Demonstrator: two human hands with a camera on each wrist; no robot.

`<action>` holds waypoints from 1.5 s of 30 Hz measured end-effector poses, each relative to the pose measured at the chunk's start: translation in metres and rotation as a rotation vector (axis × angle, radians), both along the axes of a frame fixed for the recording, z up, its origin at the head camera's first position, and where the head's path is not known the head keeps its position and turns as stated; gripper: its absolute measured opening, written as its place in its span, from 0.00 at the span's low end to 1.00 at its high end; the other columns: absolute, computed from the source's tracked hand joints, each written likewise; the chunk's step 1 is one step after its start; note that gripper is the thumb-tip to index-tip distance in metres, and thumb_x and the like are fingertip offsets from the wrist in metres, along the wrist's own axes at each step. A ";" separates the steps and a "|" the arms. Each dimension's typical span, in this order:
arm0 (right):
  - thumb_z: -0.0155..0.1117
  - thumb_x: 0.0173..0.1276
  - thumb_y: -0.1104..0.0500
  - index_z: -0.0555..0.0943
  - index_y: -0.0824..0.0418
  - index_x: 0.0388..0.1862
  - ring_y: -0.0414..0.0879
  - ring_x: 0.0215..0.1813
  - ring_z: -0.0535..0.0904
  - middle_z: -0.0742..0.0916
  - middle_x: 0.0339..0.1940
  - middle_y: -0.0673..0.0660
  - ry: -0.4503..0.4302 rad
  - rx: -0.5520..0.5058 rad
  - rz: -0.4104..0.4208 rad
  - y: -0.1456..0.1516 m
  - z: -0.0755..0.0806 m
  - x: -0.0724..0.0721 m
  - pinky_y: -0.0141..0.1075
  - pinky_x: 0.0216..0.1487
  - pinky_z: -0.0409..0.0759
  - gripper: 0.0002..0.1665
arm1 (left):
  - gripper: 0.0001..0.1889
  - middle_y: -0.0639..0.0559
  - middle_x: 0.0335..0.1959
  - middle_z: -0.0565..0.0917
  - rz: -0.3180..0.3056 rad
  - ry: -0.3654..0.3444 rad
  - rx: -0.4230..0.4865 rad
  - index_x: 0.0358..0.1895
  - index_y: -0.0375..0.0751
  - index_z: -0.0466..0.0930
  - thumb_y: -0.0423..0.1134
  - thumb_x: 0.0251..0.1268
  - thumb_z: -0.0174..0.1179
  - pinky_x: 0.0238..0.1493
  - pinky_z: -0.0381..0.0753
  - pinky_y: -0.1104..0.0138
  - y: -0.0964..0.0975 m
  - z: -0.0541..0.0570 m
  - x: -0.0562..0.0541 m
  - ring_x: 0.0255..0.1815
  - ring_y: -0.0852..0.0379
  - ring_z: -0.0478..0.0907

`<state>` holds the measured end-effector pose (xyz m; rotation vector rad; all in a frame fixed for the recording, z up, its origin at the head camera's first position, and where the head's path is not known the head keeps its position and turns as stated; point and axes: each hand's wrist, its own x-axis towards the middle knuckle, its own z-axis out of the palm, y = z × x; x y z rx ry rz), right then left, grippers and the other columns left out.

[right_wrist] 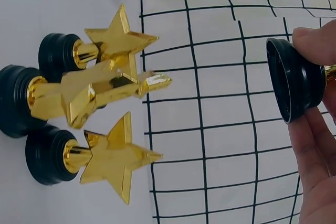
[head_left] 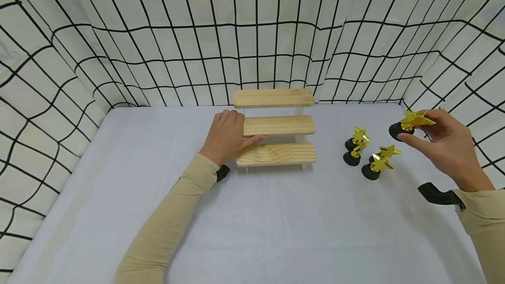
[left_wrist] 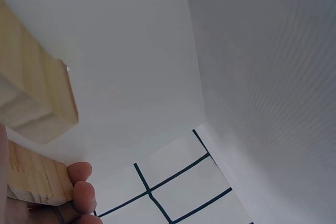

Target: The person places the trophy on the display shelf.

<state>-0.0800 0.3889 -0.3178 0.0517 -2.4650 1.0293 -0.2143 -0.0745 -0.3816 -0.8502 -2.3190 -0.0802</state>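
Note:
A small wooden three-tier display stand (head_left: 279,126) stands on the table. My left hand (head_left: 226,137) grips the left end of its middle shelf, thumb along the front. The left wrist view shows the fingers (left_wrist: 84,195) curled round the plank's end (left_wrist: 39,177). Raised above the table at the right, my right hand (head_left: 453,143) pinches a gold star trophy (head_left: 418,119) by its black base (right_wrist: 296,80). The underside of that base shows in the right wrist view, while its star is out of frame there. Several more star trophies (head_left: 379,165) stand upright just left of this hand.
A white cloth covers the table (head_left: 276,231). White walls with a black grid (head_left: 256,25) rise at the back and both sides. The stand's top shelf (head_left: 274,98) lies close to the back wall.

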 end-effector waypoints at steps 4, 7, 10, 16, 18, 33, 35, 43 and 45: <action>0.77 0.55 0.75 0.79 0.54 0.56 0.21 0.48 0.79 0.80 0.49 0.32 0.002 -0.017 0.022 -0.005 0.001 -0.003 0.09 0.53 0.71 0.32 | 0.54 0.44 0.24 0.75 0.002 -0.013 0.003 0.28 0.36 0.74 0.82 0.63 0.12 0.33 0.68 0.58 0.000 0.000 0.000 0.28 0.44 0.75; 0.77 0.54 0.76 0.79 0.55 0.55 0.22 0.48 0.80 0.80 0.49 0.33 0.007 -0.032 0.037 -0.010 0.001 -0.004 0.09 0.54 0.71 0.32 | 0.54 0.44 0.24 0.75 0.004 -0.033 -0.002 0.28 0.36 0.75 0.82 0.63 0.12 0.33 0.68 0.58 0.000 0.001 0.000 0.28 0.45 0.74; 0.78 0.53 0.77 0.80 0.56 0.54 0.23 0.48 0.80 0.81 0.48 0.35 0.022 -0.048 0.060 -0.014 0.002 -0.006 0.10 0.56 0.72 0.32 | 0.50 0.44 0.24 0.75 0.005 -0.056 -0.016 0.28 0.36 0.74 0.82 0.65 0.23 0.34 0.69 0.58 0.000 0.003 0.000 0.28 0.45 0.74; 0.77 0.52 0.78 0.80 0.57 0.54 0.24 0.48 0.81 0.81 0.48 0.35 0.019 -0.074 0.083 -0.023 0.002 -0.010 0.10 0.56 0.73 0.33 | 0.49 0.45 0.23 0.74 -0.006 -0.019 -0.009 0.27 0.36 0.73 0.82 0.67 0.24 0.32 0.67 0.59 0.001 0.003 0.001 0.26 0.46 0.72; 0.77 0.52 0.79 0.80 0.58 0.53 0.24 0.48 0.81 0.82 0.48 0.35 0.012 -0.081 0.090 -0.026 0.002 -0.012 0.11 0.56 0.73 0.32 | 0.52 0.45 0.22 0.74 -0.013 0.004 0.004 0.27 0.36 0.73 0.82 0.65 0.15 0.32 0.67 0.59 0.001 0.002 0.000 0.26 0.46 0.71; 0.77 0.49 0.81 0.80 0.61 0.54 0.30 0.49 0.83 0.83 0.51 0.38 0.040 -0.124 0.219 -0.055 0.005 -0.018 0.14 0.59 0.75 0.34 | 0.52 0.45 0.21 0.74 -0.009 0.017 -0.010 0.26 0.37 0.73 0.81 0.65 0.14 0.31 0.68 0.59 0.000 0.001 -0.001 0.25 0.46 0.73; 0.77 0.49 0.82 0.80 0.63 0.54 0.30 0.50 0.83 0.84 0.50 0.39 0.039 -0.132 0.235 -0.061 0.006 -0.018 0.15 0.59 0.75 0.33 | 0.53 0.45 0.22 0.74 -0.001 -0.004 -0.019 0.27 0.37 0.73 0.82 0.64 0.12 0.32 0.68 0.59 0.000 0.002 -0.001 0.26 0.45 0.73; 0.78 0.49 0.80 0.79 0.70 0.54 0.31 0.51 0.83 0.84 0.50 0.40 0.049 -0.135 0.290 -0.083 0.004 -0.021 0.17 0.61 0.76 0.32 | 0.53 0.44 0.23 0.75 0.005 -0.046 -0.027 0.28 0.36 0.74 0.82 0.62 0.12 0.32 0.68 0.59 -0.001 0.005 0.000 0.27 0.44 0.74; 0.78 0.50 0.79 0.78 0.70 0.54 0.31 0.51 0.83 0.84 0.51 0.39 0.045 -0.130 0.299 -0.088 0.002 -0.022 0.16 0.61 0.75 0.32 | 0.53 0.44 0.23 0.76 0.006 -0.048 -0.026 0.28 0.36 0.74 0.82 0.62 0.13 0.32 0.68 0.59 0.000 0.005 0.001 0.27 0.44 0.74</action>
